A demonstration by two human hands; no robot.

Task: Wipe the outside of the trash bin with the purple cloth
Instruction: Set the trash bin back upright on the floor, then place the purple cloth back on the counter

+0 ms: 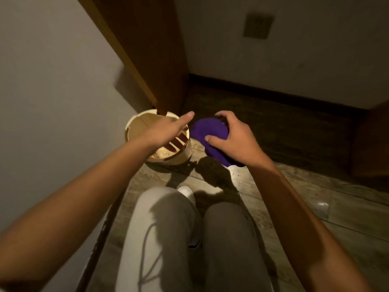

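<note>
Floorboards [315, 199] of worn wood fill the near and right ground, dim, with a bright glare patch just below the cloth. I see a pale wall [52, 81] on the left, a brown door edge [147, 49] slanting down at centre, and a far wall carrying a blurred socket plate [258, 26] above a dark skirting board [273, 91].

The trash bin [134, 125], a pale round tub, stands on the floor at the foot of the door edge, which overlaps its far rim. My left hand [168, 128] reaches over its mouth, fingers spread and holding nothing, covering the right side of its rim. My right hand [233, 135] is closed around the purple cloth [210, 133], bunched just right of the bin.

Grey-trousered knees [168, 228] sit near, with a white shoe [186, 191] tip between them and the bin. Inside, I cannot make out the speckled contents.
</note>
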